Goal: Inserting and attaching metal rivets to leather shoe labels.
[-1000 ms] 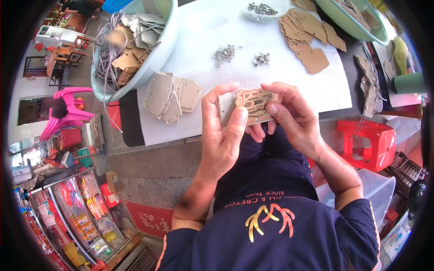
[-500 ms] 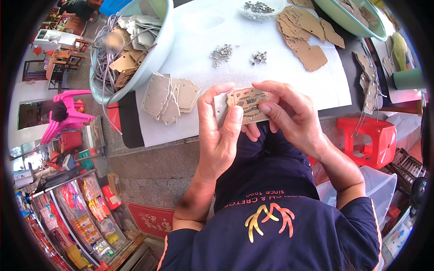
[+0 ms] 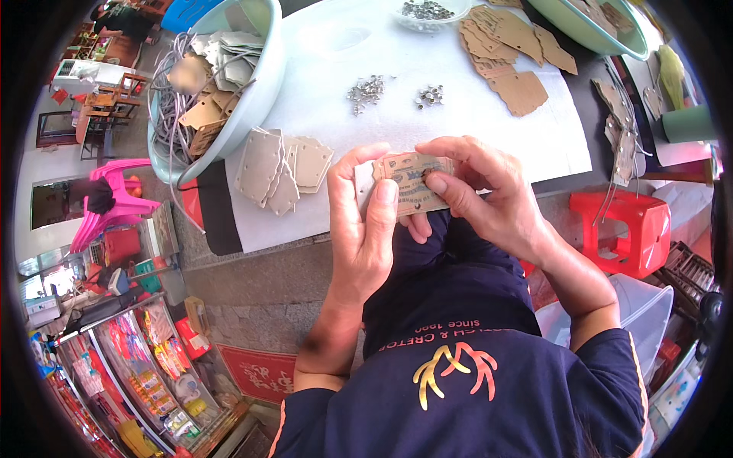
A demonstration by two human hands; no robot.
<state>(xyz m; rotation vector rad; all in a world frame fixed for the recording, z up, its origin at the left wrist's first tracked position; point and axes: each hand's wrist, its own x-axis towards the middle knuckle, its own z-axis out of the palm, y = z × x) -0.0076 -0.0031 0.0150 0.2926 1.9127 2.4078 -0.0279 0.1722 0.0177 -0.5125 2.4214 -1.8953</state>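
Note:
Both my hands hold printed tan cardboard tags [image 3: 408, 195] in front of my lap, at the table's near edge. My left hand [image 3: 365, 217] grips them from the left, its thumb flat on the printed face. Behind the top piece, a paler grey piece [image 3: 364, 182] shows at the left. My right hand [image 3: 492, 195] pinches the right side, thumb on top; whether a small metal part is under that thumb cannot be made out. Beyond lie two small heaps of silver metal studs [image 3: 367, 93] [image 3: 430, 96]. A pile of grey-tan tags [image 3: 279, 169] lies to the left.
A pale green basin [image 3: 267, 72] with tags and grey cords stands left. Brown tags [image 3: 515, 91] are fanned at the far right, near a clear bowl of studs [image 3: 429, 11] and another basin [image 3: 622, 38]. Corded tags [image 3: 622, 141] hang right, above a red stool [image 3: 622, 233].
My hands and the tags have shifted slightly left, and the printed face is tilted a little differently. My right thumb still presses on it. The table scene has slid slightly left in view.

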